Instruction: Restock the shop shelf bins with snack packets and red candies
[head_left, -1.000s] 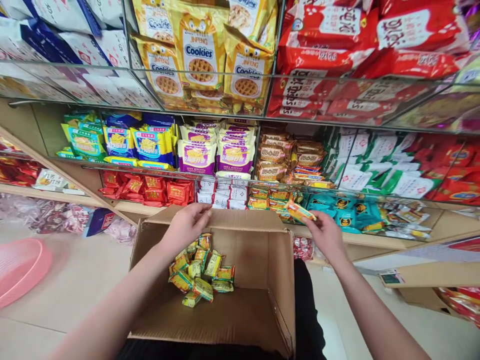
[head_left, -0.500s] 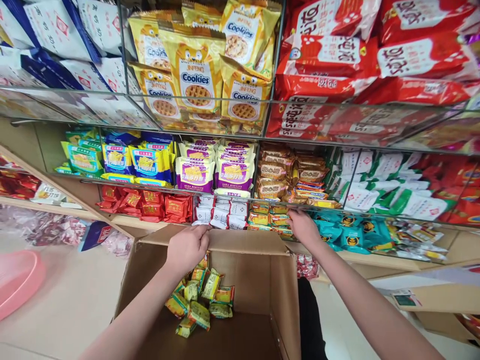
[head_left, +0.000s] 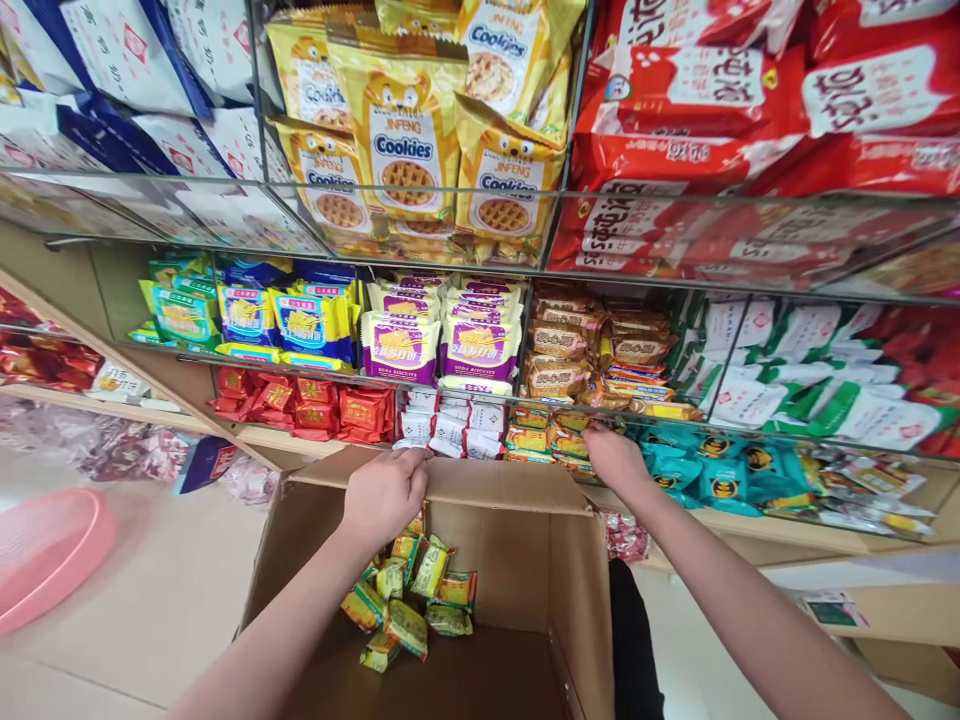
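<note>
My left hand (head_left: 388, 497) is closed over the raised flap (head_left: 502, 484) of an open cardboard box (head_left: 574, 570). Inside the box lies a loose heap of small yellow-green snack packets (head_left: 407, 628). On the low shelf, my right hand (head_left: 616, 458) reaches into a compartment of small yellow-orange snack packets (head_left: 527, 440). Its fingers are bent together against a packet at the right side of that stack, with the fingertips partly hidden. White packets (head_left: 454, 425) with red edges lie to the left of this stack, and teal packets (head_left: 720, 475) to the right.
Above run glass-fronted shelves with yellow cookie bags (head_left: 405, 140), red bags (head_left: 697, 90) and purple soda biscuit packs (head_left: 401, 340). Red packets (head_left: 315, 405) sit low on the left. A pink basin (head_left: 56, 550) stands on the floor, and a dark trouser leg (head_left: 634, 640) shows beside the box.
The whole view has shifted slightly, so things appear a little further right. My left hand stays on the flap, and my right hand stays at the yellow-orange packets.
</note>
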